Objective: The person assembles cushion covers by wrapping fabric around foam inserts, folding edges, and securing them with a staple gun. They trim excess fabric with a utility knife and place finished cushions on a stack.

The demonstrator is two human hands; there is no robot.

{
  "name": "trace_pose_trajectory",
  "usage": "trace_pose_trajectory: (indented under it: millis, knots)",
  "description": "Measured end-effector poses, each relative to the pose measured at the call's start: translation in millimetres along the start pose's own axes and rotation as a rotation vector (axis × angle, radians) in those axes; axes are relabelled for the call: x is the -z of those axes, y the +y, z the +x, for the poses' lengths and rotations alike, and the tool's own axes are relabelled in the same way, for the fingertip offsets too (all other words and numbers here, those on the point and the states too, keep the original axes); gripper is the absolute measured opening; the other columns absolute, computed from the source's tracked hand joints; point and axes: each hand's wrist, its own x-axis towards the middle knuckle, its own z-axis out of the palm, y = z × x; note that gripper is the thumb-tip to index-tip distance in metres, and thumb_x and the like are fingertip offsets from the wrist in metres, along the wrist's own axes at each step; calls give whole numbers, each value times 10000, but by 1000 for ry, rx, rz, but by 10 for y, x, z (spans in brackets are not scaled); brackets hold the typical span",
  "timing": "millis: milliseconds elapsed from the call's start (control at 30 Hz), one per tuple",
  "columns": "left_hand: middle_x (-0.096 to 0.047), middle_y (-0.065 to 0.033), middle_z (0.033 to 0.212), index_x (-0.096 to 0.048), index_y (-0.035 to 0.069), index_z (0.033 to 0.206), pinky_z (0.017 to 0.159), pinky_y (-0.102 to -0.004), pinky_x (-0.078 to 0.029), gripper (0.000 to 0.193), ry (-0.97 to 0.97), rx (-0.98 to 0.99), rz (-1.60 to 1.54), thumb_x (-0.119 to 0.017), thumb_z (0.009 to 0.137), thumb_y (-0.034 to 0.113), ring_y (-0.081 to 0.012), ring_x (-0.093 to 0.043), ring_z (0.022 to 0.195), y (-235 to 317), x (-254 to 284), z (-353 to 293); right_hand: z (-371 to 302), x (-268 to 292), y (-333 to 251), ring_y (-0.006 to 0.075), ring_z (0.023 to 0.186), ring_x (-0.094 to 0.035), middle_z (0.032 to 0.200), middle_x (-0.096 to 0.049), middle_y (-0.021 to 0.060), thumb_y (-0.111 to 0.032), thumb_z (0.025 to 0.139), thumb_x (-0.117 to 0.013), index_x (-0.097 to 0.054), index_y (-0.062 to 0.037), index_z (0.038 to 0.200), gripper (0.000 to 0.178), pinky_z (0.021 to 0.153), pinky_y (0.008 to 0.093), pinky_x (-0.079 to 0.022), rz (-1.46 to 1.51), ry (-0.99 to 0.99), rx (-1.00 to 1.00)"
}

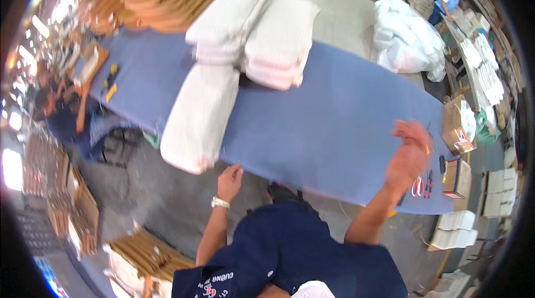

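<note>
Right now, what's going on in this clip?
A person is at a blue table bearing piles of pale pads. Their left hand is by the near edge, close to the nearest pile, with nothing visible in it. The blurred right hand is over the right end, near red-handled tools; whether it holds anything is unclear.

The blue bench (pixel 340 125) curves across my feed, its edges bent by the fisheye lens. Below it I see dull grey floor (pixel 142 181), with paler flooring (pixel 340 11) beyond. White light (pixel 12 167) glares along my left rim; a second, narrow table (pixel 466 57) runs down my far right.
</note>
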Motion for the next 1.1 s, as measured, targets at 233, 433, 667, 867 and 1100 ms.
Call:
trace_pose_trajectory:
  millis: [233, 433, 667, 867, 1100]
  knots:
    - [-588, -198, 1435, -554, 41, 1440, 1168, -460, -380, 505, 124, -510, 378, -662, 964, 176, -357, -537, 1348, 880, 495, 2049, -1369, 781, 2171, 337, 1165, -616, 1199, -670, 174, -161, 929, -688, -663, -67, 1256, 341, 1002, 475, -494, -870, -97, -683]
    - [-296, -226, 1647, -389, 112, 1581, 1221, -510, -295, 764, 63, -777, 768, -637, 859, 77, -448, -326, 1485, 1889, 433, 3332, -2033, 2402, 2343, 406, 1193, -554, 1262, -602, 182, -191, 891, -702, -543, -95, 1401, 543, 975, 526, -458, -1535, 287, -775]
    - [-366, -230, 1616, -389, 62, 1570, 1240, -521, -258, 888, 4, -877, 874, -570, 716, -102, -426, -338, 1496, 1774, 228, 3841, -2202, 2796, 2629, 363, 1102, -554, 1174, -568, 158, -250, 892, -726, -518, -101, 1435, 601, 900, 503, -464, -1613, 122, -1059]
    - [-588, -233, 1435, -508, -4, 1481, 1141, -474, -407, 645, 6, -1085, 718, -605, 845, -42, -417, -532, 1361, 2354, 378, 3664, -2210, 2770, 2683, 355, 1074, -548, 1180, -558, 144, -247, 918, -706, -506, -105, 1455, 590, 895, 488, -456, -1625, 174, -975]
    - [-702, -201, 1269, -604, -65, 1362, 938, -381, -530, 494, 597, -1219, 560, -711, 993, 244, -284, -691, 1077, 3863, 904, 2904, -2258, 2847, 2610, 296, 1071, -550, 1128, -571, 95, -291, 909, -717, -508, -125, 1457, 609, 914, 458, -454, -1602, 150, -825]
